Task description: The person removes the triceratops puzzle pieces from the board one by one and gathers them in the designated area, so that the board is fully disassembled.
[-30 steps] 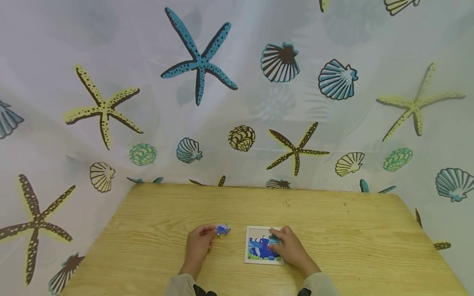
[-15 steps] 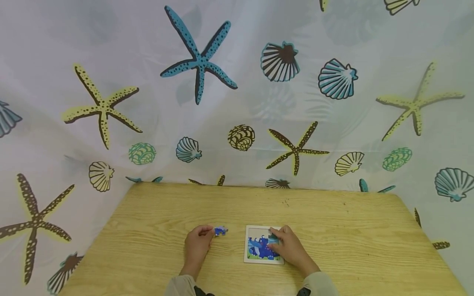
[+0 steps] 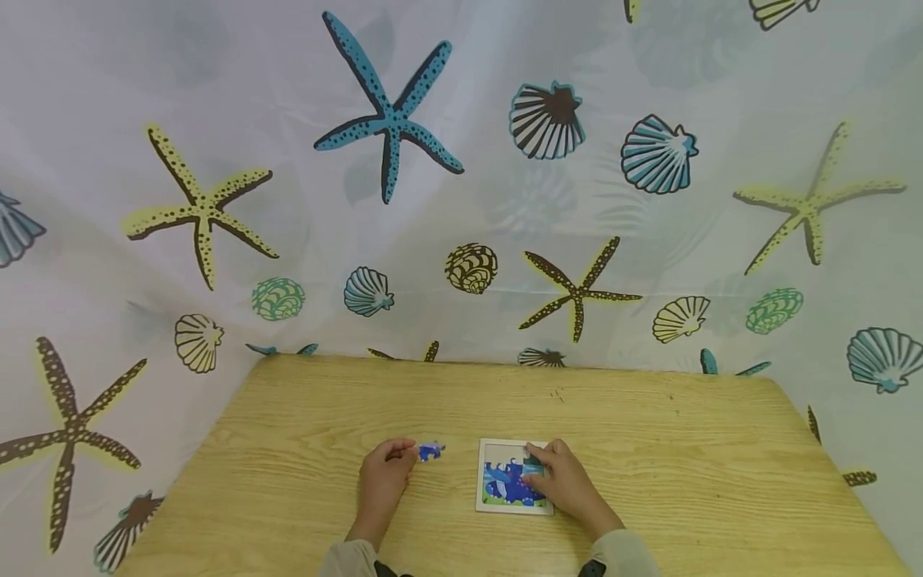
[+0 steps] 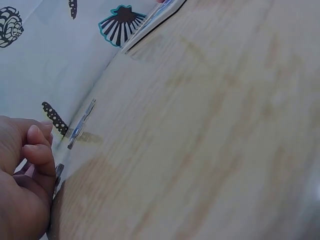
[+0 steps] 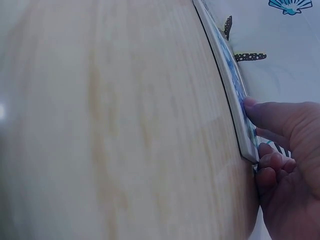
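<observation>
A blue jigsaw piece (image 3: 431, 451) lies flat on the wooden table, just right of my left hand's fingertips. In the left wrist view, a narrow gap separates this piece (image 4: 81, 124) from the left hand (image 4: 27, 172), whose fingers are loosely curled. A square jigsaw puzzle (image 3: 497, 507) in a pale frame, with a blue animal picture, sits to the right. Its upper left shows bare backing. My right hand (image 3: 566, 481) holds the puzzle at its right side, thumb and index finger spread over the face. In the right wrist view, the thumb (image 5: 270, 114) presses the face and the other fingers curl beside the frame's corner.
The wooden table (image 3: 685, 465) extends around both hands. A pale cloth (image 3: 461, 216) printed with starfish and shells hangs behind the table and along both sides.
Compared with one second ago, the left hand and the blue jigsaw piece are slightly further left, and less of the piece is covered by the fingertips. The right hand and puzzle stay in place.
</observation>
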`<move>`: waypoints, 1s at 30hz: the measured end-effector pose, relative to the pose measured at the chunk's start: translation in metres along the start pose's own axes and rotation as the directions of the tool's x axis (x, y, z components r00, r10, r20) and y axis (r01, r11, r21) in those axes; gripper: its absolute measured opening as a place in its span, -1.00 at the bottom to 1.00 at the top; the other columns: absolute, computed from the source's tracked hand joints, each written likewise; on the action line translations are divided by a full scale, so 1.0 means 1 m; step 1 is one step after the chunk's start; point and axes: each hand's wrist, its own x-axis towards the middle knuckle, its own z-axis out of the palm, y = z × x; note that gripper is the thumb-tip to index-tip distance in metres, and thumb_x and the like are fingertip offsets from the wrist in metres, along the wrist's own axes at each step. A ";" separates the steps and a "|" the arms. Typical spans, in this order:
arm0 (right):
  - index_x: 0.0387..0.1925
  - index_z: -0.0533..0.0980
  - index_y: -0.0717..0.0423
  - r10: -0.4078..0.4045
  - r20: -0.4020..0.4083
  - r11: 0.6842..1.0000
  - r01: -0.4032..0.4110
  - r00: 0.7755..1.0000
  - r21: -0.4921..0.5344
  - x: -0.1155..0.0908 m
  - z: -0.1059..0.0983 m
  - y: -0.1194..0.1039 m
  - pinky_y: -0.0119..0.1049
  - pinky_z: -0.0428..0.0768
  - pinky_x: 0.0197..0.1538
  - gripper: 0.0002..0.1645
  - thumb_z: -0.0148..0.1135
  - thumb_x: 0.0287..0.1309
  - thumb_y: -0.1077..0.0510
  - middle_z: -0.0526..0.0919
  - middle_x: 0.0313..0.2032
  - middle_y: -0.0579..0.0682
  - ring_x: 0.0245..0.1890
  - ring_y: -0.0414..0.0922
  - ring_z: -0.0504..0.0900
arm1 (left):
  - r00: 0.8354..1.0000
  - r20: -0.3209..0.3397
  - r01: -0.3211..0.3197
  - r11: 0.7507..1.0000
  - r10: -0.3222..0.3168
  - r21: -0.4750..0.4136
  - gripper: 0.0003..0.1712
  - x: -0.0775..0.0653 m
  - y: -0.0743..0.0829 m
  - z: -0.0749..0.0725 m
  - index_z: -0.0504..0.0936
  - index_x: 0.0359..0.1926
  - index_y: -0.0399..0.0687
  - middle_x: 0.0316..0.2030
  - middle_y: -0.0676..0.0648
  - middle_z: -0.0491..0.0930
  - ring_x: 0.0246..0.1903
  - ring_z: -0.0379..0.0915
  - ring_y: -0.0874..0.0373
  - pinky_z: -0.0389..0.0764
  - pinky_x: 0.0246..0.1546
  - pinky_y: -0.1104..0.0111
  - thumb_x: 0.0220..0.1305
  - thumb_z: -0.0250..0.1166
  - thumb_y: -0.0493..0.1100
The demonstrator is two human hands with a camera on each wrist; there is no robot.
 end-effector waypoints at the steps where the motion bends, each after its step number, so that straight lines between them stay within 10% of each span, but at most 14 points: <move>1: 0.21 0.40 0.30 -0.001 0.001 1.000 0.001 1.000 -0.001 0.000 0.000 0.000 -0.39 0.18 -0.39 -0.35 0.33 0.10 0.13 0.17 -0.40 -0.06 -0.44 -0.16 0.17 | 1.000 0.003 0.003 1.000 -0.003 -0.002 -0.79 0.000 0.000 0.000 0.64 -0.18 -0.25 -0.38 -0.08 0.56 -0.53 0.44 0.21 0.49 -0.56 0.48 0.18 0.32 -0.23; 19: 0.21 0.39 0.32 -0.014 0.006 1.000 0.014 1.000 0.005 -0.001 -0.002 0.000 -0.39 0.17 -0.40 -0.35 0.32 0.12 0.14 0.17 -0.40 -0.06 -0.43 -0.16 0.16 | 0.961 0.278 0.039 0.994 -0.010 -0.100 -0.63 -0.007 0.020 0.024 0.59 -0.02 -0.26 -0.32 -0.07 0.52 -0.55 0.36 0.19 0.38 -0.62 0.47 0.17 0.33 -0.17; 30: 0.19 0.41 0.30 -0.018 0.000 1.000 0.018 1.000 -0.013 0.001 -0.003 0.003 -0.37 0.19 -0.36 -0.36 0.33 0.10 0.12 0.19 -0.39 -0.07 -0.41 -0.16 0.18 | 0.868 0.497 0.041 0.994 0.016 -0.104 -0.64 -0.016 0.035 0.072 0.56 0.00 -0.29 -0.41 -0.04 0.50 -0.61 0.34 0.23 0.39 -0.62 0.45 0.23 0.28 -0.18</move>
